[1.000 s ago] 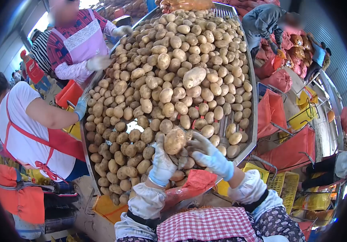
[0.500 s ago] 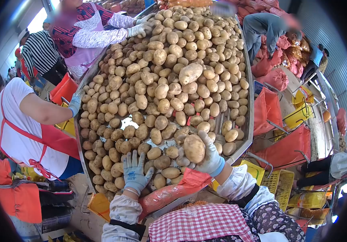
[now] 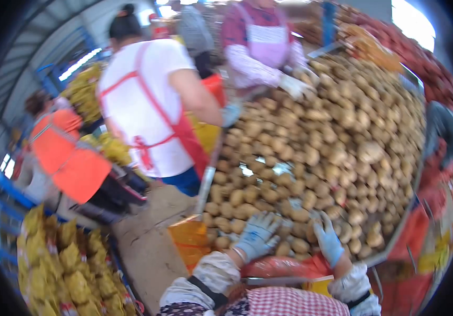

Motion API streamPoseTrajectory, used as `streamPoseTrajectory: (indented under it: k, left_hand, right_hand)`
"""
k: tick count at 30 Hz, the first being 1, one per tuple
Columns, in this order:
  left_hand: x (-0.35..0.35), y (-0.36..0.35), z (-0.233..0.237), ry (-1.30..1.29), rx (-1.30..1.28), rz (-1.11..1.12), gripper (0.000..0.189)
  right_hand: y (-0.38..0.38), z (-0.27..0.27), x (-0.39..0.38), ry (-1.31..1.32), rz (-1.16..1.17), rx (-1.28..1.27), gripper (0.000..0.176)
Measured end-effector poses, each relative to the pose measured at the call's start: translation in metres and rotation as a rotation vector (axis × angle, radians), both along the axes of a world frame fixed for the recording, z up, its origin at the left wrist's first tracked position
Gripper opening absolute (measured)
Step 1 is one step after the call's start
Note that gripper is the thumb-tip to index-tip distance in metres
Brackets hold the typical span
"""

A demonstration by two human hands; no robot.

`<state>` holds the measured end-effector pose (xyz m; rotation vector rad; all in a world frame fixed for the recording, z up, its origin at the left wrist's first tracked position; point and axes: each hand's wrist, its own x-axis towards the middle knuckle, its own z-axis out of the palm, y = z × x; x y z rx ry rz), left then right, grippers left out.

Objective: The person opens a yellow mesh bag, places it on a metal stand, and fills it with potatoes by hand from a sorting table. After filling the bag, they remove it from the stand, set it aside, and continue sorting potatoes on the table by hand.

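A big heap of brown potatoes (image 3: 342, 126) covers the metal-edged sorting table (image 3: 204, 192). My left hand (image 3: 258, 235), in a pale blue and white glove, lies with fingers spread on the potatoes at the near edge. Gloved the same way, my right hand (image 3: 329, 239) reaches over the near potatoes with its fingers stretched out. Motion blur softens it, and no potato shows in its palm. A red plastic-wrapped bolster (image 3: 284, 266) runs along the near edge, below both hands.
A person in a white shirt and red apron (image 3: 150, 105) stands at the table's left side. Beyond, another person's gloved hand (image 3: 296, 87) touches the heap. Yellow net sacks (image 3: 68, 263) stand at lower left, an orange bag (image 3: 189, 242) hangs nearby, and red sacks (image 3: 416, 52) are stacked behind.
The view has swung left, so the table appears farther right. The large potato in my right hand is no longer seen there, and that hand is now down near the heap.
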<state>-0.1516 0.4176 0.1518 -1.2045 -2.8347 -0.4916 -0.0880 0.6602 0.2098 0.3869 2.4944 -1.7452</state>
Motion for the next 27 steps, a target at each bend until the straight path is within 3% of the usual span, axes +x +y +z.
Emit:
streamPoseTrajectory:
  k: [2,4,7,10,11,17,22,27]
  left_hand:
    - [0.008,-0.011,0.003,0.083,0.004,0.229,0.064]
    - [0.008,-0.025,0.011,0.007,-0.067,0.343,0.068]
    - [0.008,-0.040,-0.017,-0.067,-0.070,0.349,0.075]
    - [0.008,-0.039,-0.030,-0.066,-0.041,0.355,0.076]
    - [0.009,-0.037,-0.030,-0.082,-0.063,0.358,0.075]
    - [0.011,-0.036,-0.023,-0.141,-0.065,0.376,0.072]
    - [0.007,-0.035,-0.025,-0.149,-0.022,0.382,0.071]
    - [0.003,-0.046,-0.037,-0.109,0.137,0.290,0.063]
  right_hand:
    - [-0.005,-0.026,-0.002,0.165,0.044,0.401,0.073]
    - [-0.012,-0.016,-0.002,0.243,0.161,0.634,0.072]
    - [-0.033,0.007,-0.005,0.198,0.423,0.725,0.065]
    - [-0.031,-0.038,0.001,0.159,0.634,0.732,0.057]
    - [-0.031,-0.047,0.007,0.177,0.631,0.823,0.057]
    - [-0.038,-0.052,0.015,0.172,0.545,0.817,0.058]
    - [-0.055,-0.024,0.022,0.298,0.494,0.826,0.056]
    - [-0.045,-0.073,0.022,0.274,0.461,0.866,0.058]
